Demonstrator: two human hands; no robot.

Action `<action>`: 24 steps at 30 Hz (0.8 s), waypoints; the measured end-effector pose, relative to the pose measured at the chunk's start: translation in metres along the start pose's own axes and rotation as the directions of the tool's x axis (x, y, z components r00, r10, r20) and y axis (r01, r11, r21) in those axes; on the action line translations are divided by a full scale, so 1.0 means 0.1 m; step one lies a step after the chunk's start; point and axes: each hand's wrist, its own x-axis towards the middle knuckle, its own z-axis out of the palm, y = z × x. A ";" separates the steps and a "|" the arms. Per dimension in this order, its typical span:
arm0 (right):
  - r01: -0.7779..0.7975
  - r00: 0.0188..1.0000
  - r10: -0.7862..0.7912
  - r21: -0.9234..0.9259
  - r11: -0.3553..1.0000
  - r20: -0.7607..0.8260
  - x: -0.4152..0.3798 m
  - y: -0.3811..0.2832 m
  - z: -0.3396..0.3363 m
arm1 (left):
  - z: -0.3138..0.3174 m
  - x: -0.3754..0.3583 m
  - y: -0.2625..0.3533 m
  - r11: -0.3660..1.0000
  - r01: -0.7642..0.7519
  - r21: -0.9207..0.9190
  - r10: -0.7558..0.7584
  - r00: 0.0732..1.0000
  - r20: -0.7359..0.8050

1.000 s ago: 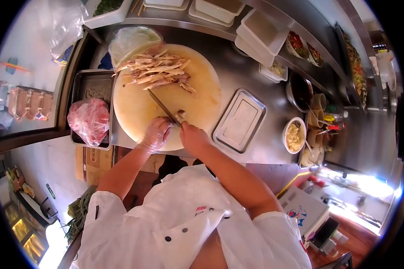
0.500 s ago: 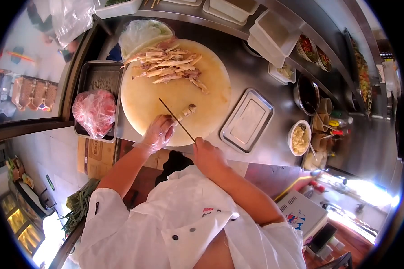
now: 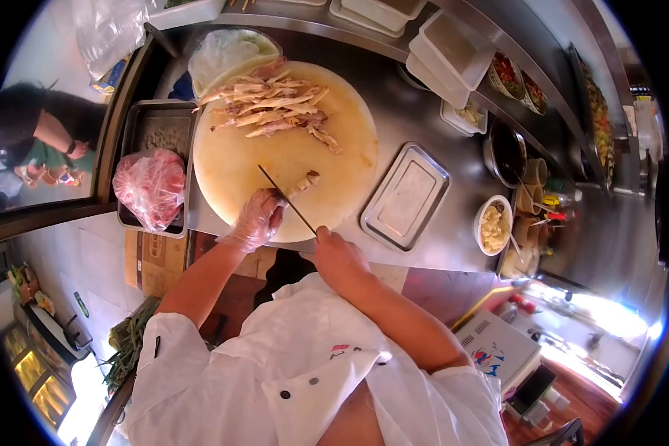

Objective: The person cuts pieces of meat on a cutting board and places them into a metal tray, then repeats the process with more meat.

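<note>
My right hand (image 3: 337,256) is closed around the handle of a knife (image 3: 287,199), whose thin blade edge points up and left over the round cutting board (image 3: 349,175). Close against the blade is my left hand (image 3: 258,218), in a clear plastic glove, its fingers curled over one end of a piece of meat. Short pale pieces of meat (image 3: 305,183) lie just right of the blade. A heap of long, pale, bony meat strips (image 3: 275,104) covers the board's far side.
Left of the board, a dark tray (image 3: 156,123) holds a bag of pink meat (image 3: 150,189). A metal tray (image 3: 406,197) lies to the right, with a bowl of yellowish paste (image 3: 493,225) beyond it. Behind the left frame stands another person (image 3: 56,134).
The other person's arm and dark clothing have come into view at the left. My view has shifted slightly. My hands and the knife stay nearly in place on the board.
</note>
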 end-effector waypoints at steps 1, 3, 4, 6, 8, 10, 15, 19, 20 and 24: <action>-0.010 1.000 0.010 -0.005 1.000 0.013 0.06 -0.01 0.03 | 0.05 -0.08 -0.10 0.994 0.080 -0.071 -0.076 0.996 0.050; -0.013 1.000 0.013 -0.003 1.000 0.025 0.20 -0.04 0.05 | 0.15 -0.20 -0.24 0.983 0.141 -0.114 -0.131 0.987 0.094; -0.006 1.000 0.006 0.006 1.000 0.024 0.29 -0.07 0.05 | 0.14 -0.19 -0.24 0.989 0.121 -0.090 -0.114 0.990 0.084; 0.028 0.999 -0.028 0.005 1.000 -0.027 0.52 -0.10 0.16 | 0.12 -0.17 -0.22 0.997 0.056 -0.046 -0.054 0.997 0.053; 0.079 0.988 -0.080 -0.016 0.997 -0.129 0.83 -0.03 0.38 | 0.06 -0.09 -0.13 0.999 -0.036 -0.007 0.036 0.999 0.016; 0.099 0.981 -0.099 -0.007 0.995 -0.166 0.98 -0.02 0.33 | 0.01 0.02 -0.01 0.997 -0.075 0.024 0.076 0.997 -0.034; 0.191 0.952 -0.155 0.116 0.975 -0.263 0.86 0.20 0.13 | -0.07 -0.27 0.08 0.941 0.240 -0.237 -0.234 0.971 0.056; 0.139 0.960 -0.109 0.099 0.985 -0.258 0.36 0.07 -0.12 | -0.47 -0.29 0.28 0.990 0.031 0.139 -0.016 0.994 -0.106; 0.130 0.964 -0.105 0.091 0.987 -0.245 0.28 0.03 -0.15 | -0.46 -0.36 0.25 0.990 0.072 0.123 -0.061 0.994 -0.090; 0.121 0.980 -0.118 0.013 0.993 -0.163 0.06 -0.10 -0.09 | -0.40 -0.28 0.29 0.995 0.016 0.101 -0.016 1.000 0.003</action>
